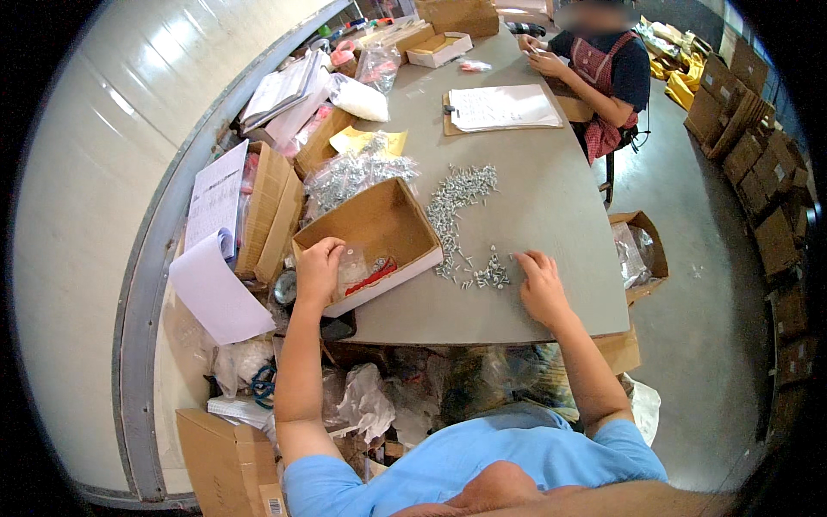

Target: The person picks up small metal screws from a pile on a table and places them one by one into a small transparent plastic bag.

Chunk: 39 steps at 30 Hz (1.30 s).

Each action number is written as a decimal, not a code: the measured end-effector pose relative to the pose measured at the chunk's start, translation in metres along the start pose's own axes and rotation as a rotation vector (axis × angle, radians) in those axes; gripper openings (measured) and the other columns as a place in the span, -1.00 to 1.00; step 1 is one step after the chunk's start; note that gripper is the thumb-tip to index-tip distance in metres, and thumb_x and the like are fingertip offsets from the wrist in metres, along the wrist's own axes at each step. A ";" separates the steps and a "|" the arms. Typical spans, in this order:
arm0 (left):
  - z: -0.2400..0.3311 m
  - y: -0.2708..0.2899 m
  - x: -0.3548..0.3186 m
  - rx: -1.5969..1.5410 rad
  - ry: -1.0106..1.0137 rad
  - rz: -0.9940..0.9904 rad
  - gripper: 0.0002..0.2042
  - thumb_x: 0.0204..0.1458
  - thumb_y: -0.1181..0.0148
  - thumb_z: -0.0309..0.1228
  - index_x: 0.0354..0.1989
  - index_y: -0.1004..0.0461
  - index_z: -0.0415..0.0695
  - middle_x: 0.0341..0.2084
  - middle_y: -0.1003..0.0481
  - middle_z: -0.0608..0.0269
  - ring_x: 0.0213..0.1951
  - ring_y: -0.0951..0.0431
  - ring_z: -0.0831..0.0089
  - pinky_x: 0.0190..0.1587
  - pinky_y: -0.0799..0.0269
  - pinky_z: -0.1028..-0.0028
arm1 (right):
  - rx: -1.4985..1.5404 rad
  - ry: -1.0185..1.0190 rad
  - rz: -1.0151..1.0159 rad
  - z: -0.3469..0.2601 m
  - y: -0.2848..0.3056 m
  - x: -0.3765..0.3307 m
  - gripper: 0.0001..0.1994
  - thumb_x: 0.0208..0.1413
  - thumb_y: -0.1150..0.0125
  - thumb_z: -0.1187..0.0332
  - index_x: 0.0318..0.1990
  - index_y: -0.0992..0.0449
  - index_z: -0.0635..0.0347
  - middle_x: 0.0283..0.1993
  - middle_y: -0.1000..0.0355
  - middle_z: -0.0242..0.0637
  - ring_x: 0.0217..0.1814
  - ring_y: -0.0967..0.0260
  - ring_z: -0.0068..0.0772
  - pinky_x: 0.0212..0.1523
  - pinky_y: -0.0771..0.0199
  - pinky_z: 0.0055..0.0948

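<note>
A shallow cardboard box [413,226] with white outer sides sits at the left of the grey table. My left hand [319,269] is over its near left end, thumb and fingers drawn together beside a clear plastic bag [351,269]; anything between the fingertips is too small to make out. Red items [376,274] lie in the box next to that bag. Right of the box, a heap of small silver screws [457,200] trails toward me into a looser cluster [491,274]. My right hand [541,289] rests on the table just right of this cluster, fingers slightly bent and apart.
Bags of metal parts [357,177] stand behind the box. Farther off lies a clipboard with papers [504,108]. A co-worker [603,69] sits at the far right edge. Papers and cartons [271,207] crowd the left side; an open carton [637,250] stands right of the table.
</note>
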State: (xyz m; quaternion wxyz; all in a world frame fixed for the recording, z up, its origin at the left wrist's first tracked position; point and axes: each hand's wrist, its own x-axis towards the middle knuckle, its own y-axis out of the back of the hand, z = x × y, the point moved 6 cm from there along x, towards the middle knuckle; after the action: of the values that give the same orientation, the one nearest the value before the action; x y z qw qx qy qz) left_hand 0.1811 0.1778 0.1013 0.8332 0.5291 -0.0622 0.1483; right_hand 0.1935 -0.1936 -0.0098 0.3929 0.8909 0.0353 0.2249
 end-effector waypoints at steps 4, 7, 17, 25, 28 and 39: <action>0.051 0.000 -0.026 -0.260 -0.330 0.071 -0.85 0.07 -0.07 -0.46 -0.25 -0.53 -0.22 -0.45 -0.53 0.11 -0.39 -0.53 0.19 -0.25 -0.41 0.35 | -0.040 0.061 -0.139 -0.021 -0.021 0.014 -0.48 -0.18 0.01 0.62 0.08 -0.35 0.26 0.13 -0.25 -0.04 0.20 -0.10 0.05 0.23 -0.14 -0.17; 0.069 -0.022 -0.058 -0.627 -0.248 -0.092 -0.87 0.09 -0.11 -0.50 -0.25 -0.53 -0.24 -0.46 -0.52 0.22 -0.43 -0.50 0.38 -0.28 -0.40 0.46 | 0.045 0.134 -0.199 -0.030 -0.029 0.006 -0.48 -0.16 0.04 0.64 0.09 -0.34 0.28 0.10 -0.26 -0.08 0.20 -0.11 0.01 0.23 -0.16 -0.20; 0.076 -0.124 -0.184 -1.429 0.417 -0.436 -0.86 -0.03 -0.30 -0.49 -0.51 -0.45 -0.20 -0.60 -0.47 0.33 -0.54 -0.39 0.66 -0.46 -0.31 0.63 | 0.222 -0.053 -0.280 -0.024 0.017 -0.040 -0.49 -0.14 -0.17 0.54 0.09 -0.37 0.13 0.06 -0.29 -0.07 0.14 -0.20 0.02 0.14 -0.27 -0.21; 0.069 -0.181 -0.235 -1.531 0.555 -0.567 -0.92 0.00 -0.28 -0.47 -0.38 -0.52 -0.19 -0.48 -0.50 0.40 -0.46 -0.35 0.72 -0.37 -0.28 0.65 | 0.199 -0.093 -0.247 -0.022 0.021 -0.035 -0.51 -0.15 -0.24 0.50 0.04 -0.40 0.16 0.01 -0.34 -0.14 -0.03 -0.35 -0.13 -0.02 -0.38 -0.32; 0.067 -0.190 -0.245 -1.416 0.545 -0.754 -0.78 0.09 -0.19 -0.39 -0.16 -0.56 -0.26 -0.24 -0.55 0.29 -0.22 -0.43 0.66 -0.14 -0.32 0.62 | 0.228 -0.115 -0.267 -0.023 0.018 -0.033 -0.54 -0.15 -0.27 0.47 0.00 -0.40 0.16 0.03 -0.32 -0.07 0.11 -0.24 0.00 0.08 -0.32 -0.22; 0.070 -0.256 -0.272 -1.092 0.307 -1.045 -0.80 -0.04 -0.31 -0.39 -0.40 -0.49 -0.28 -0.39 -0.55 0.18 -0.35 -0.50 0.51 -0.29 -0.42 0.47 | 0.021 0.013 -0.147 -0.029 0.002 -0.026 -0.72 -0.18 -0.25 0.43 -0.24 -0.43 0.20 -0.15 -0.34 -0.12 -0.05 -0.25 -0.02 -0.03 -0.33 -0.19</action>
State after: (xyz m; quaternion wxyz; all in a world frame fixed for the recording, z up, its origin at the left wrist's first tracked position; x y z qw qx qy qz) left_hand 0.0070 -0.0361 -0.1603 0.9372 -0.0228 0.2479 -0.2444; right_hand 0.1576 -0.1813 -0.0006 0.3986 0.8886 0.1058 0.2009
